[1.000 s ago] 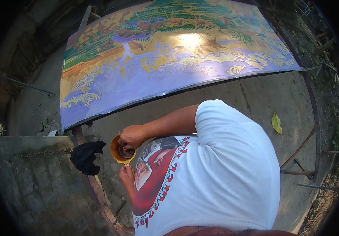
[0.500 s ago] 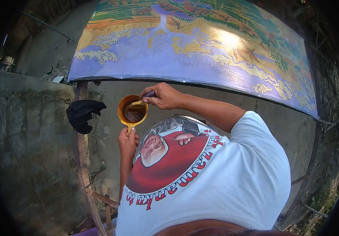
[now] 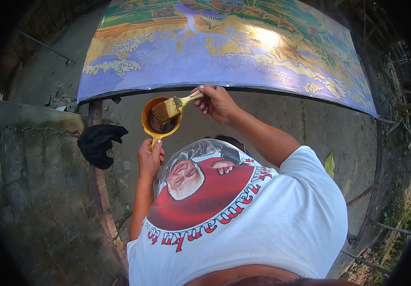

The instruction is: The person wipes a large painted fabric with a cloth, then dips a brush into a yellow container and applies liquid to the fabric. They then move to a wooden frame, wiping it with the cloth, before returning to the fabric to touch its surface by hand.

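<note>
My left hand (image 3: 151, 155) is closed around the handle of a yellow dipper (image 3: 146, 119), which has dark brown liquid (image 3: 163, 127) in its bowl. In my right hand (image 3: 215, 103) is a flat paintbrush (image 3: 181, 103), its handle gripped between thumb and fingers. The brush's wide brown bristles point down and left over the mouth of the dipper, overlapping the liquid in this view. Just beyond both hands lies the near edge of a large painted cloth (image 3: 167, 78) with purple, gold and green patterns.
The cloth is stretched on a frame with a wooden pole (image 3: 97, 176) at the left. A black cloth (image 3: 101, 145) hangs over that pole. Further left stands a grey concrete wall (image 3: 34, 190). Thin poles (image 3: 390, 229) and plants line the right side.
My right hand has moved up and to the right, lifting the brush so its bristles now show above the liquid. The dipper stays in my left hand, nearly in place.
</note>
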A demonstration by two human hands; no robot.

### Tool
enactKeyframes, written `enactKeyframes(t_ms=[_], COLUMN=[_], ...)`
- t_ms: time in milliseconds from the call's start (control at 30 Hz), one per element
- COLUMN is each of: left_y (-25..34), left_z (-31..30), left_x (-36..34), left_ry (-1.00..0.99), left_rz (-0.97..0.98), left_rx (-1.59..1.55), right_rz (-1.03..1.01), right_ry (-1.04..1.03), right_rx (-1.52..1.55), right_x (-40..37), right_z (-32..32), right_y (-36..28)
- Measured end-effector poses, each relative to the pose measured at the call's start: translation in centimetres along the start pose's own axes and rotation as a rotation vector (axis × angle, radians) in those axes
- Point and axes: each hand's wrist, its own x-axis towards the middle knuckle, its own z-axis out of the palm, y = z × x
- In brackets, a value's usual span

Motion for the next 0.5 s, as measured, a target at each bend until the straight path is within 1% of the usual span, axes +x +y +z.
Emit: enactKeyframes(t_ms=[67,133,300,333,400,467,500], left_y=[0.0,0.1,-0.3,-0.6,-1.0,-1.2,-1.6], left_z=[-0.5,-0.8,-1.3,-1.4,-1.5,-1.8,-1.9], left_x=[0.4,0.6,1.1,1.1,0.9,0.7,0.5], left_ry=[-0.031,-0.039,-0.072,-0.069,-0.033,0.011,0.036], left_rz=[-0.012,-0.021,-0.005,-0.010,-0.017,-0.011,-0.010], left_rx=[-0.031,-0.055,-0.081,-0.084,-0.100,-0.112,-0.133], right_rz=[-0.023,-0.035,-0.103,-0.099,-0.161,-0.172,-0.195], right_ry=[0.039,0.097,0.148,0.149,0.210,0.209,0.254], right_rx=[0.028,0.122,0.224,0.221,0.209,0.204,0.200], right_x=[-0.8,-1.5,-2.7,-2.6,-2.5,-1.8,-1.4], right_z=[0.4,0.3,-1.5,-2.2,-3.3,-5.1,-5.8], right_y=[-0.1,-0.4,-2.8,-3.6,-5.2,-6.5,-7.1])
